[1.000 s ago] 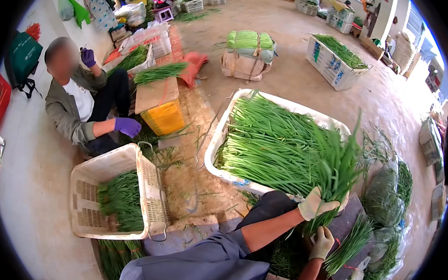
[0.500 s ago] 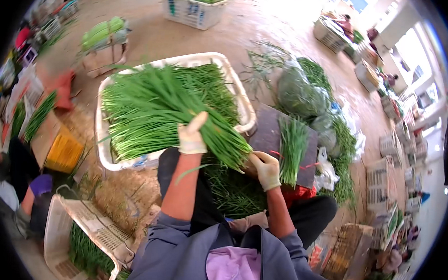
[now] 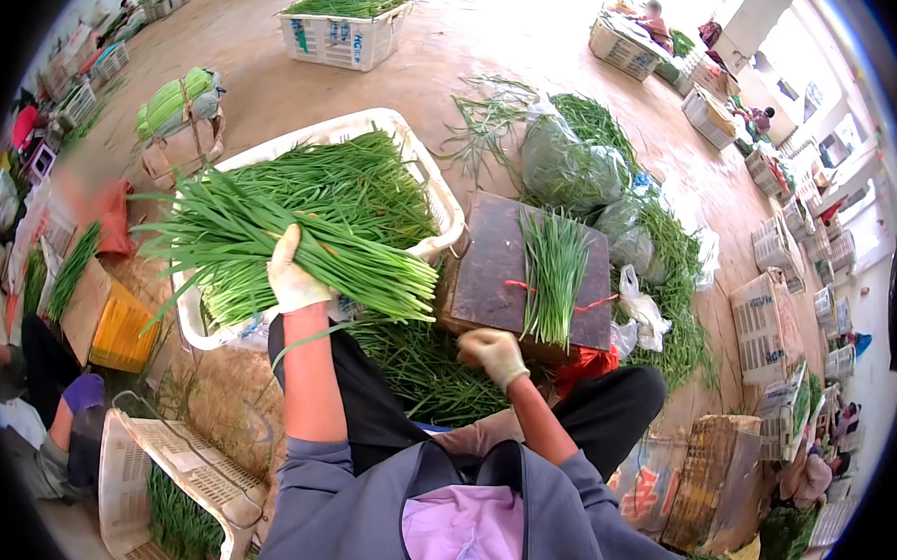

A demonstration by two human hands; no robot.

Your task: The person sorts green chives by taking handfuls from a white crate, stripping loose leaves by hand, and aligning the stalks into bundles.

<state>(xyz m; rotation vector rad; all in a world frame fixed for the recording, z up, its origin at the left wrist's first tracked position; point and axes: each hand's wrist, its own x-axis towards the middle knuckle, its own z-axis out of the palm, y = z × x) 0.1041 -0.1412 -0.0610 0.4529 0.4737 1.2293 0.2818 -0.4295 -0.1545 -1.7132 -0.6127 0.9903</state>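
My left hand (image 3: 299, 271), in a pale glove, is wrapped round a thick bunch of green chives (image 3: 369, 272). The bunch lies sideways over the white crate (image 3: 191, 327), its pale cut ends pointing right. My right hand (image 3: 493, 354), gloved too, is closed, with its fingers curled over the loose green leaves (image 3: 429, 379) in front of my lap; whether anything is in them is hidden. Beside it stands a dark block-like stand (image 3: 485, 252). On top lies a smaller bunch of chives (image 3: 552, 275) across a red tie (image 3: 596, 303).
Clear plastic bags of greens (image 3: 571, 160) lie beyond the stand, with a white plastic bag (image 3: 642, 311) nearer. A tipped crate (image 3: 185, 459) sits at my lower left, near another person's purple-gloved hand (image 3: 85, 392). Another full crate (image 3: 344, 40) stands ahead.
My left hand has moved left with the bunch, which now lies flatter. My right hand has come away from the cut ends, down and to the left, over the loose leaves.
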